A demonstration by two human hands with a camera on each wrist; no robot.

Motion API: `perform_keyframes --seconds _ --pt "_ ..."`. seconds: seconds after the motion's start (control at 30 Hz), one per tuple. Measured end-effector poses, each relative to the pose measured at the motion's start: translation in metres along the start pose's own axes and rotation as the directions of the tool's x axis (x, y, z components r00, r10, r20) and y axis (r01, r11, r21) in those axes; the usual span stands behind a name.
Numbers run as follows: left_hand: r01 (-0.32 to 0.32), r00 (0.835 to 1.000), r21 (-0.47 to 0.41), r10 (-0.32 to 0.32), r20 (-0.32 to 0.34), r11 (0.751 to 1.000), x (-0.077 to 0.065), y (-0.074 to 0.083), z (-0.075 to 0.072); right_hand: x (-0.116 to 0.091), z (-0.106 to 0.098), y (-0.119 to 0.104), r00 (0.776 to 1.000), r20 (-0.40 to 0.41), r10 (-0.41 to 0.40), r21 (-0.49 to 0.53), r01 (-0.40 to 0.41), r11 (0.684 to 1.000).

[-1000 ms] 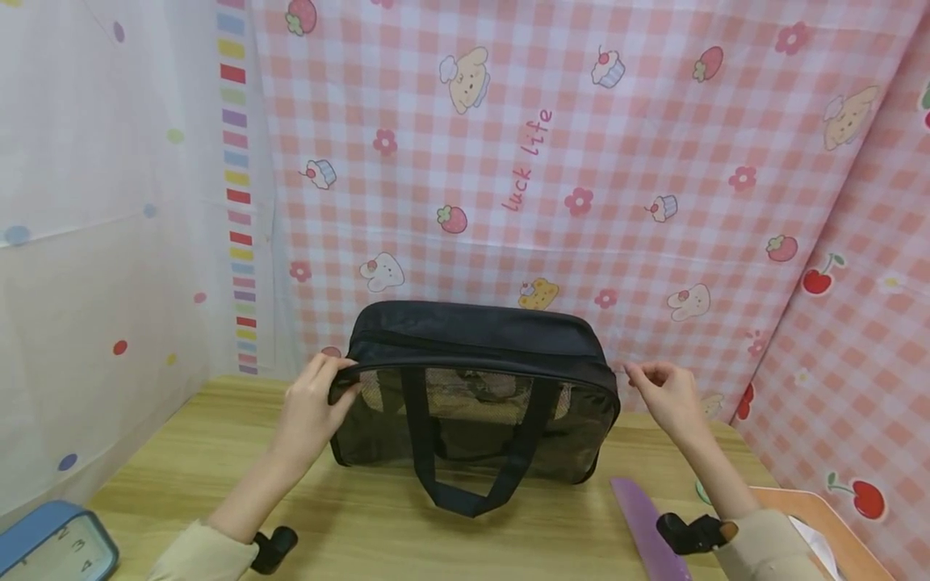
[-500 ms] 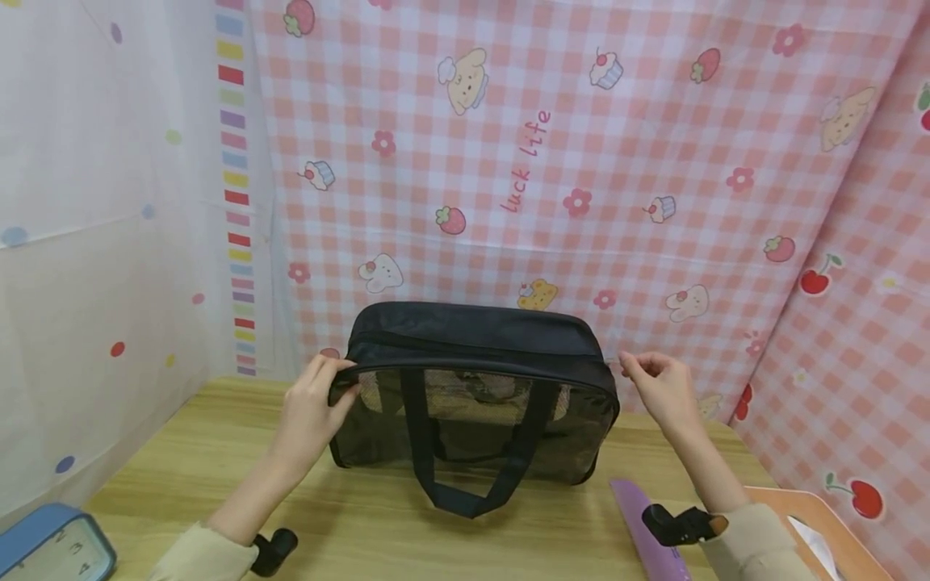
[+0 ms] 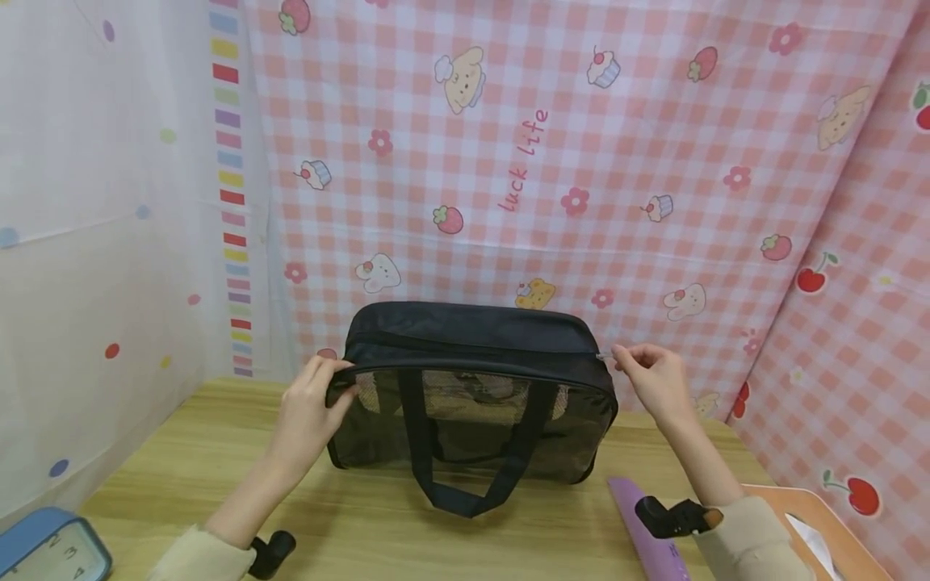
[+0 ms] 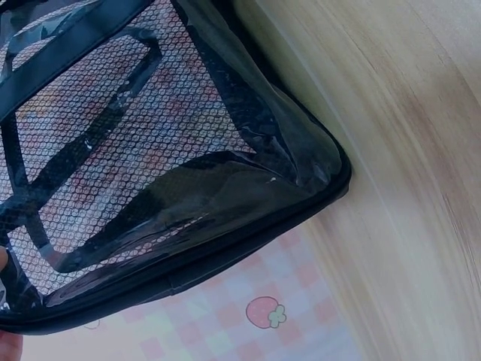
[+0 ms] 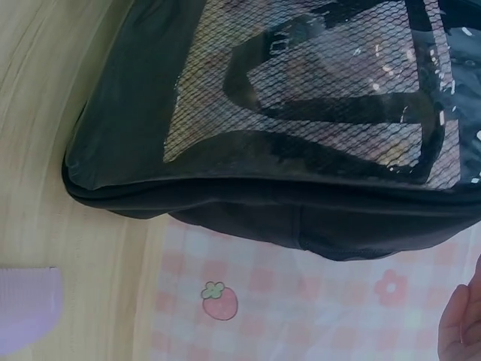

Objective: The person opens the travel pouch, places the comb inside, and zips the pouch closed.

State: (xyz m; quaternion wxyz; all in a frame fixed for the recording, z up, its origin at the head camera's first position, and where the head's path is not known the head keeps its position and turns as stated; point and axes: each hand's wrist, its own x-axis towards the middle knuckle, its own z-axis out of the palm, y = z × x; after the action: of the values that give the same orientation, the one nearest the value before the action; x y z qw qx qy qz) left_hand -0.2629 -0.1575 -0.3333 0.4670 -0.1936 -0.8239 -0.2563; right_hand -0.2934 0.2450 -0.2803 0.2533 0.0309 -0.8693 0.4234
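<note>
A black see-through handbag [image 3: 472, 327] with mesh at the back stands upright on the wooden table, its strap handle [image 3: 465, 502] hanging down in front. My left hand [image 3: 312, 403] pinches the bag's upper left corner between thumb and fingers. At the other end of the top, my right hand [image 3: 657, 383] pinches a small zipper pull [image 3: 605, 356] between thumb and forefinger. The left wrist view has the clear panel [image 4: 225, 195] large, with only bits of fingers at the left edge. Part of my right hand [image 5: 462, 316] enters the right wrist view at lower right.
A purple ruler-like strip [image 3: 643, 524] lies in front of the bag's right end. An orange tray [image 3: 846, 524] with something white in it sits at right, partly behind the sleeve. A blue-framed clock [image 3: 54, 545] is at front left. Printed cloth [image 3: 508, 161] hangs behind.
My right hand has moved slightly left and up, closer to the bag's right end, still pinching the zipper pull. My left hand keeps its hold on the left corner.
</note>
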Motion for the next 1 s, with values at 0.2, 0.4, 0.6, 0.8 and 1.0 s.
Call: perform_keyframes --seconds 0.2,0.4,0.6,0.8,1.0 --pt "0.003 1.000 -0.004 -0.003 0.005 1.000 0.000 0.000 0.000 0.003 0.002 -0.007 1.000 0.012 -0.023 0.003 0.022 1.000" --pt "0.012 1.000 -0.004 -0.012 0.018 1.000 0.001 0.000 0.000 0.004 0.003 -0.011 0.999 0.016 -0.034 0.004 0.034 0.999" --pt "0.018 1.000 0.002 -0.018 0.026 1.000 0.001 0.000 0.000 0.006 0.005 -0.016 0.997 0.036 -0.068 -0.028 0.069 0.997" --pt "0.023 0.999 0.004 -0.023 0.029 1.000 0.001 -0.001 0.001 0.010 0.011 -0.027 0.989 0.075 -0.128 -0.012 0.129 0.992" --pt "0.006 1.000 0.004 -0.007 0.015 1.000 0.000 -0.001 0.001 0.011 0.013 -0.038 0.981 0.107 -0.163 -0.031 0.167 0.985"
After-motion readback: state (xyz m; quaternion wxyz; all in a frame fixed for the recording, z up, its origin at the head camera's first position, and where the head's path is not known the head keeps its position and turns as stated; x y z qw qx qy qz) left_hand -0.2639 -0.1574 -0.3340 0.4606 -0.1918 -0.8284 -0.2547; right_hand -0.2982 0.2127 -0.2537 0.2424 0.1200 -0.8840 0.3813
